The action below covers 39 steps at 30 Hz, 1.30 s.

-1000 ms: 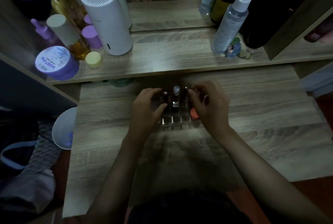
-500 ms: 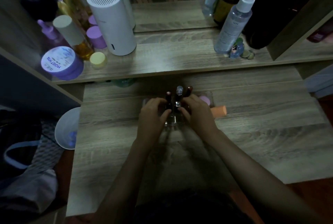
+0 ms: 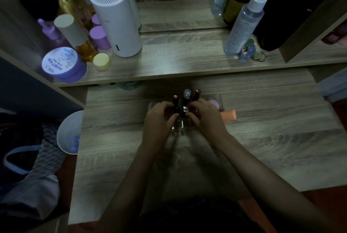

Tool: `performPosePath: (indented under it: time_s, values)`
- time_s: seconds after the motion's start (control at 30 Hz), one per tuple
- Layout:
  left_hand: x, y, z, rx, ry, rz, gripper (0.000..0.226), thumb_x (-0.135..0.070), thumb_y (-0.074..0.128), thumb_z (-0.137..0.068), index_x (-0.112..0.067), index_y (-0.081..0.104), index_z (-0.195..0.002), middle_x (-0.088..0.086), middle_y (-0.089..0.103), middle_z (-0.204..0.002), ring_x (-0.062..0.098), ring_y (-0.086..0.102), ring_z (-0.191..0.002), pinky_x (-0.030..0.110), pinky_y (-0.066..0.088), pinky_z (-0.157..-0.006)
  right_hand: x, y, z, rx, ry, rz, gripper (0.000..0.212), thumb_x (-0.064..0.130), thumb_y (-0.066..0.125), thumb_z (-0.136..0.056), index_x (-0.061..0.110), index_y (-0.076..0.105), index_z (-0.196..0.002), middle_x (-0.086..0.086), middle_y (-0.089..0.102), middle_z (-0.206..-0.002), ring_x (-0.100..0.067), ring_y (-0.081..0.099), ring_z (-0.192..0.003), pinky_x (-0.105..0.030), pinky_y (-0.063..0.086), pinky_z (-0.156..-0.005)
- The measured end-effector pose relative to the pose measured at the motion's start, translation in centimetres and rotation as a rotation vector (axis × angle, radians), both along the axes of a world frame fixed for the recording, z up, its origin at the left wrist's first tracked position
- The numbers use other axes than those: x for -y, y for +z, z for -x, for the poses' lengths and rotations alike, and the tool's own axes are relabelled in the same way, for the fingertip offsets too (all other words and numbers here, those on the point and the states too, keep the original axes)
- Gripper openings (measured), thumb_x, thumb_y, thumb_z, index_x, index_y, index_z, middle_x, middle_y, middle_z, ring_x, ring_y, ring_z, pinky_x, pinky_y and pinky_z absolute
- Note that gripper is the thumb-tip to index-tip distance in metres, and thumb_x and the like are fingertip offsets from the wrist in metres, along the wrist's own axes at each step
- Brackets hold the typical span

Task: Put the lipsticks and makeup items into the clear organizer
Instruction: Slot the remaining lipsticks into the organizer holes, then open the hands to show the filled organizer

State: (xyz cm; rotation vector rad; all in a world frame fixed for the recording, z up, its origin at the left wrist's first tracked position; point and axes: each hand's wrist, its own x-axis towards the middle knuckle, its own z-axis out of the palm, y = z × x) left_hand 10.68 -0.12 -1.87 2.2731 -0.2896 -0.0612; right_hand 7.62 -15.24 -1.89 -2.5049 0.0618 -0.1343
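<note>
The clear organizer point(image 3: 181, 129) sits mid-table, mostly covered by my hands. Three lipsticks stand upright at its back: a dark one point(image 3: 175, 99), a clear-capped one point(image 3: 187, 94) and a brown one point(image 3: 197, 94). My left hand point(image 3: 159, 120) curls its thumb and fingers round the dark lipstick. My right hand point(image 3: 206, 118) pinches a silver-capped tube point(image 3: 185, 109) in a front slot. A pink puff point(image 3: 214, 103) lies in the organizer's right compartment. An orange makeup sponge point(image 3: 228, 115) lies on the table just right of my right hand.
A raised shelf point(image 3: 178, 63) behind holds a white cylinder point(image 3: 116, 22), a purple jar point(image 3: 62, 63), a yellow-lidded pot point(image 3: 101, 61), bottles, and a spray bottle point(image 3: 246, 20) at the right. A white bowl point(image 3: 69, 133) sits off the table's left edge.
A second ago my hands were spread round the organizer's sides. They have drawn in over its front slots, uncovering the orange sponge on the table. Little has moved in the last half second.
</note>
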Motion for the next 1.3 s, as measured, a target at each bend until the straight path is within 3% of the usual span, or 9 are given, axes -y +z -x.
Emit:
performPosePath:
  time_s: [0.13, 0.27, 0.43, 0.6, 0.77, 0.93, 1.0, 1.1, 1.3]
  values:
    - [-0.5, 0.7, -0.2, -0.003, -0.003, 0.051, 0.023, -0.015, 0.073, -0.076, -0.008, 0.067, -0.097, 0.01, 0.071, -0.096, 0.019, 0.066, -0.088, 0.035, 0.057, -0.081, 0.3, 0.3, 0.2, 0.024, -0.02, 0.0, 0.027, 0.015, 0.069, -0.082, 0.007, 0.065, -0.107, -0.012, 0.067, -0.102, -0.024, 0.061, -0.091, -0.027, 0.043, -0.077]
    - [-1.7, 1.3, -0.1, -0.001, 0.005, 0.079, 0.027, -0.013, 0.072, -0.077, -0.005, 0.065, -0.101, 0.008, 0.067, -0.099, 0.015, 0.062, -0.089, 0.011, 0.046, -0.075, 1.0, 1.8, 1.0, 0.073, -0.027, -0.059, 0.028, 0.013, 0.071, -0.08, 0.006, 0.066, -0.107, -0.013, 0.068, -0.095, -0.02, 0.06, -0.082, -0.028, 0.046, -0.073]
    - [-4.7, 1.2, 1.2, -0.022, 0.155, 0.105, 0.025, -0.011, 0.062, -0.085, -0.004, 0.062, -0.109, 0.008, 0.065, -0.104, 0.014, 0.06, -0.092, 0.008, 0.042, -0.072, 3.4, 3.5, 3.2, 0.203, -0.124, -0.149, 0.019, 0.009, 0.071, -0.08, 0.008, 0.068, -0.099, -0.004, 0.066, -0.084, -0.007, 0.056, -0.067, -0.002, 0.039, -0.064]
    - [-7.4, 0.8, 2.3, -0.055, 0.292, 0.157, 0.023, -0.011, 0.052, -0.092, -0.004, 0.06, -0.111, 0.004, 0.062, -0.103, 0.011, 0.056, -0.092, 0.001, 0.043, -0.069, 6.5, 3.2, 5.4, 0.275, -0.305, -0.204, 0.014, 0.009, 0.061, -0.088, 0.011, 0.068, -0.099, -0.002, 0.068, -0.089, -0.01, 0.062, -0.079, -0.017, 0.047, -0.068]
    - [-7.6, 0.1, 2.3, -0.546, 0.489, 0.525, 0.037, -0.024, 0.034, -0.099, -0.004, 0.055, -0.121, 0.016, 0.061, -0.118, 0.014, 0.06, -0.091, 0.023, 0.047, -0.074, 7.5, 1.7, 6.6, 0.279, -0.389, -0.338, 0.024, 0.016, 0.045, -0.096, 0.017, 0.062, -0.113, -0.001, 0.065, -0.103, 0.003, 0.059, -0.093, -0.002, 0.043, -0.077]
    - [-6.9, -0.8, 2.5, -0.835, 0.555, 0.935, 0.055, -0.04, 0.022, -0.099, -0.004, 0.044, -0.134, 0.015, 0.046, -0.143, 0.023, 0.045, -0.13, 0.036, 0.032, -0.113, 6.9, 0.2, 6.9, -0.067, -0.505, -0.887, 0.071, 0.059, 0.026, -0.086, 0.014, 0.037, -0.14, -0.012, 0.046, -0.143, -0.02, 0.044, -0.13, -0.032, 0.034, -0.109]
    - [-6.7, -1.4, 2.7, -0.906, 0.548, 1.042, 0.061, -0.046, 0.022, -0.098, -0.003, 0.04, -0.137, 0.016, 0.041, -0.147, 0.024, 0.04, -0.135, 0.036, 0.028, -0.114, 6.8, -0.3, 6.7, -0.215, -0.502, -1.084, 0.085, 0.07, 0.021, -0.077, 0.018, 0.027, -0.144, -0.011, 0.035, -0.15, -0.023, 0.037, -0.135, -0.043, 0.024, -0.116]
    - [-6.8, -2.0, 2.9, -0.974, 0.543, 1.159, 0.066, -0.051, 0.026, -0.095, -0.002, 0.041, -0.136, 0.016, 0.039, -0.148, 0.024, 0.038, -0.136, 0.036, 0.028, -0.113, 6.1, -1.2, 6.6, -0.285, -0.498, -1.249, 0.07, 0.062, 0.007, -0.089, 0.023, 0.021, -0.146, -0.01, 0.028, -0.154, -0.023, 0.031, -0.139, -0.042, 0.018, -0.118]
    - [-7.9, -2.3, 2.9, -1.031, 0.493, 1.313, 0.068, -0.059, 0.029, -0.091, -0.003, 0.052, -0.122, 0.014, 0.045, -0.144, 0.02, 0.057, -0.109, 0.036, 0.035, -0.103, 6.3, -1.6, 6.7, -0.289, -0.478, -1.366, 0.077, 0.067, 0.005, -0.086, 0.022, 0.019, -0.147, -0.011, 0.03, -0.153, -0.022, 0.029, -0.139, -0.04, 0.014, -0.119]
